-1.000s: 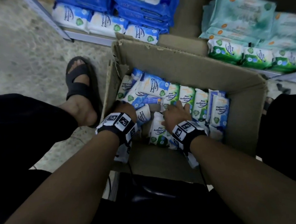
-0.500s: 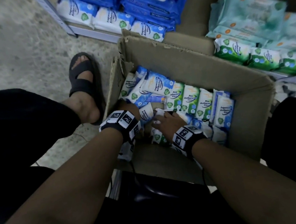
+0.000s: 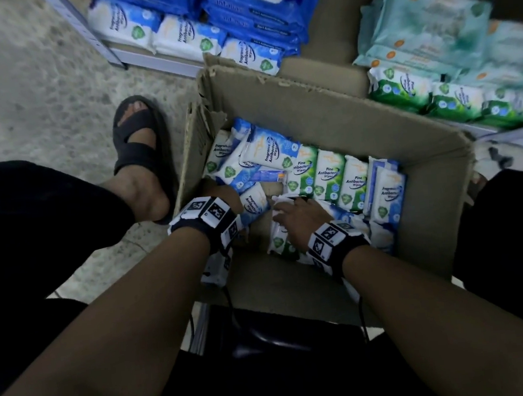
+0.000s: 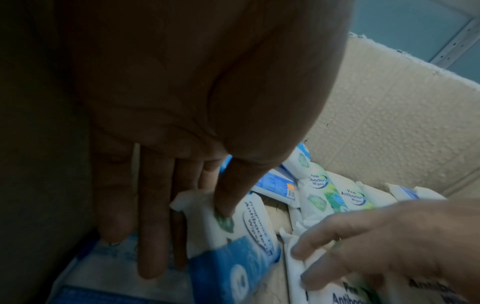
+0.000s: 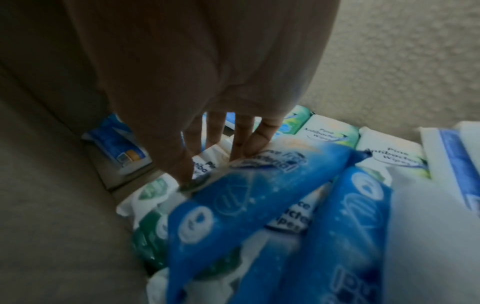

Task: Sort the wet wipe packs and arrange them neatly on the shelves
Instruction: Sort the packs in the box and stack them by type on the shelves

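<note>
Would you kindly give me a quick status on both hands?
Left hand pinching blue pack. Right hand gripping green pack. Both inside box; loose packs crowd around.

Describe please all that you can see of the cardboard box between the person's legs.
The cardboard box is brown corrugated board, open at the top, with torn, ragged flap edges. It stands on the floor before the low shelf. Inside lie blue fragrance wipe packs and green pine wipe packs, some standing in a row, others loose. Both hands, left hand and right hand, reach inside.
</note>
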